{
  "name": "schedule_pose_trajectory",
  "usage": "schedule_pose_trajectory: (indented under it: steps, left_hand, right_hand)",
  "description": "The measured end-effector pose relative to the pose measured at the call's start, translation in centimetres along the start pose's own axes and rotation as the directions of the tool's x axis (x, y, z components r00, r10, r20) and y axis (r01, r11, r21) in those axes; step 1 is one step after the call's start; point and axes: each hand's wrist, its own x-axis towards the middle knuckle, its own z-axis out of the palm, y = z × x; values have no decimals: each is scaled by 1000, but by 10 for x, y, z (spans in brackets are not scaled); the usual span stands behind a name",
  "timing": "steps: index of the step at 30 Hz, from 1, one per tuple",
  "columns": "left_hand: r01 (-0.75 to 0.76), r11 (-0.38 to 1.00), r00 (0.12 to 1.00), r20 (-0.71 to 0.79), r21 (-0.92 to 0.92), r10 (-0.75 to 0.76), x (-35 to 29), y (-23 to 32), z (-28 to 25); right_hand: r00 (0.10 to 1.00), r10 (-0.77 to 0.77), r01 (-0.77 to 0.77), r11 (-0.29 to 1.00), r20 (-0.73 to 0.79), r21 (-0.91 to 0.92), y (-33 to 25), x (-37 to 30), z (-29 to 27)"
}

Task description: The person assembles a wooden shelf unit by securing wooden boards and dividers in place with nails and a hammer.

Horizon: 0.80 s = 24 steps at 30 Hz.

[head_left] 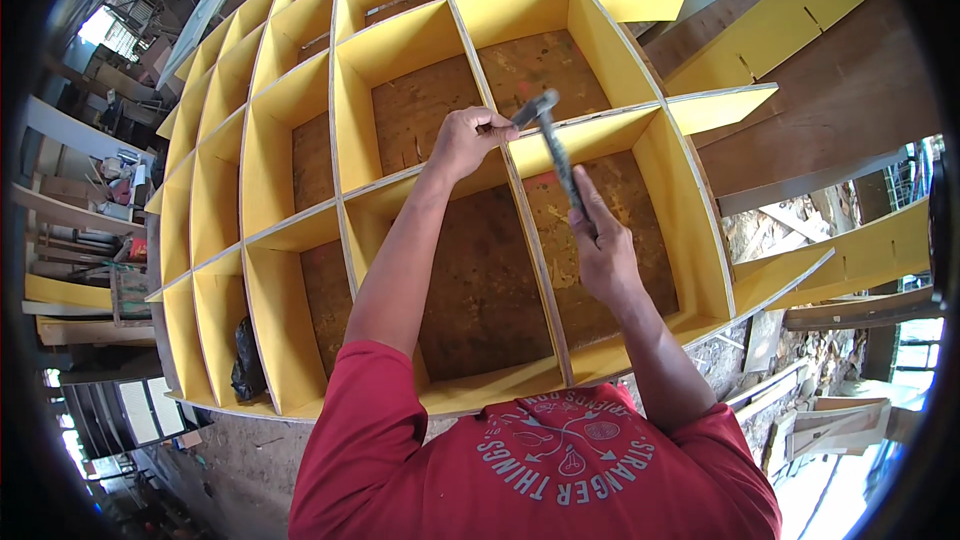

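A hammer (557, 160) is gripped by its handle in my right hand (605, 250). Its metal head is tilted over a joint of the yellow wooden grid frame (400, 30), close to my left fingertips. My left hand (468, 145) is closed in a pinch at that joint, where two slotted panels cross; whatever lies between the fingers is too small to make out. The yellow panels stand on edge and form open rectangular cells over a brown, stained board (480, 280).
Inside a cell at the near left sits a black plastic bag (246, 360). Loose yellow slotted strips (780, 25) lie beyond the right side, on a brown board (830, 90). Wood scraps (830, 430) clutter the floor at right. Shelves with assorted materials (110, 190) stand at left.
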Motion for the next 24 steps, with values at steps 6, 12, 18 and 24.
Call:
schedule_pose_trajectory:
  steps: [6,12,18,24]
  left_hand:
    - [-86,996,996,-13,6,86,4,2,2]
    - [-33,994,999,1,102,33,-3,3,1]
    - [-117,985,991,-53,129,125,0,-1,6]
    - [-140,982,986,-67,126,150,3,2,6]
  right_hand:
    - [985,-124,127,992,-122,20,5,1,2]
    - [981,104,-97,994,161,-48,-2,3,-4]
    - [1000,-18,18,1000,-3,2,17,1,7]
    - [993,116,-116,969,15,217,13,9,-6]
